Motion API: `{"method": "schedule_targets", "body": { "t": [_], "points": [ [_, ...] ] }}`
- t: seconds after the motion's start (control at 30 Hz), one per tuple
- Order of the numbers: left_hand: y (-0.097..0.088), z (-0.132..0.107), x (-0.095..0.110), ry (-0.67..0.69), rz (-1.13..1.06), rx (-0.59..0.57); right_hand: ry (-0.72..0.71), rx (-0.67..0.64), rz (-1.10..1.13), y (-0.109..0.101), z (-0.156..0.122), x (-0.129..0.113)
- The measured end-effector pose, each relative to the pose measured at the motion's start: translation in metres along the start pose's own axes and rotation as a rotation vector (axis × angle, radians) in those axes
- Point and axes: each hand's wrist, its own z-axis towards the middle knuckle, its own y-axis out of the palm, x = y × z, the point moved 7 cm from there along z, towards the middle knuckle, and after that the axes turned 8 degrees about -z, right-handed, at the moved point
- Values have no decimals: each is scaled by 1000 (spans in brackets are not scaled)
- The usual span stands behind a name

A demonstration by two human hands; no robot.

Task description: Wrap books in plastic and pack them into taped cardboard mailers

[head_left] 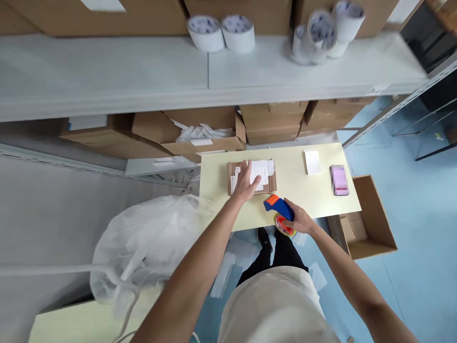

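Note:
A small brown cardboard parcel (268,180) with white paper labels on top lies on a pale yellow table (296,190). My left hand (245,183) rests flat on its left half, fingers spread. My right hand (299,220) is wrapped round a blue and orange tape dispenser (279,207) with a red roll, held at the table's near edge just right of the parcel.
A white pad (312,161) and a pink item (339,180) lie on the table's right side. An open cardboard box (371,219) stands on the blue floor at right. A big white plastic bag (150,243) bulges at left. Shelves behind hold cartons and tape rolls (221,32).

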Motion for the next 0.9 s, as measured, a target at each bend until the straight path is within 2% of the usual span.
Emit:
{"method": "schedule_targets", "body": {
  "t": [0.07,0.13,0.17,0.23,0.33,0.4,0.47,0.63,0.7,0.8,0.9],
  "points": [
    [-21,-41,11,42,-182,196,-50,136,125,-16,-21,2],
    [-30,-87,18,17,-332,314,-127,275,149,-26,-38,-7],
    [-27,-108,21,-24,-412,319,-174,348,134,-29,-46,-17],
    [-14,-140,30,-102,-594,229,-274,495,71,-30,-59,-42],
    [2,-165,49,-207,-901,114,-371,694,-100,-23,-76,-81],
    [4,-170,61,-263,-1060,97,-390,775,-231,-13,-83,-100],
    [0,-171,66,-315,-1159,152,-431,803,-321,-4,-87,-114],
    [-15,-168,64,-355,-1273,294,-650,833,-411,5,-98,-130],
    [-23,-165,63,-324,-1268,315,-718,876,-415,-3,-103,-131],
    [-36,-156,62,-284,-1204,312,-676,928,-358,-26,-104,-123],
    [-49,-139,67,-246,-1121,292,-653,817,-276,-47,-92,-118]
  ]
}}
